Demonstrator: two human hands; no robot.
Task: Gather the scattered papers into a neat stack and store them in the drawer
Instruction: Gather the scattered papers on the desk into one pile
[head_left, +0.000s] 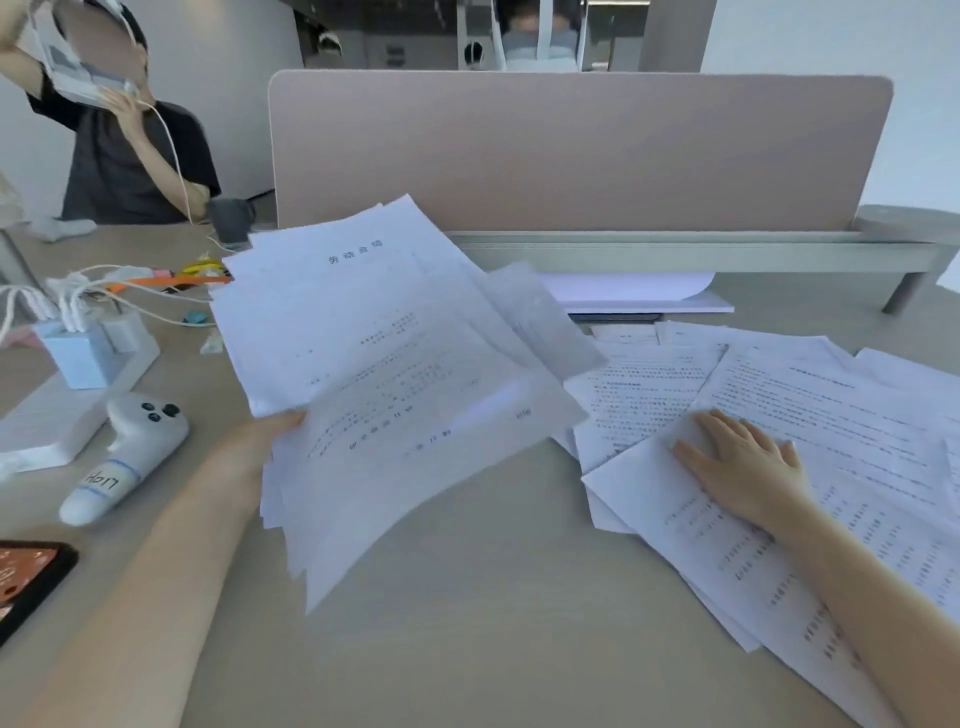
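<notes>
Colours and patterns — desk view

Papers (395, 364): white, rows of fine black print. Desk (467, 623): pale beige woodgrain. Divider (571, 150): dusty pink. Controller (130, 447): white, black buttons, handwritten black label. Phone (26, 582): black frame, orange-red screen. Charger (78, 353): light blue — white cables. Mug (231, 218): dark grey.

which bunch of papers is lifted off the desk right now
The fanned bunch of papers gripped by the left hand; the scattered sheets under the right hand lie flat.

A white handheld controller (124, 457) lies on the desk (467, 623) near a phone (26, 582), chargers (83, 353) and a pink divider (571, 150).
</notes>
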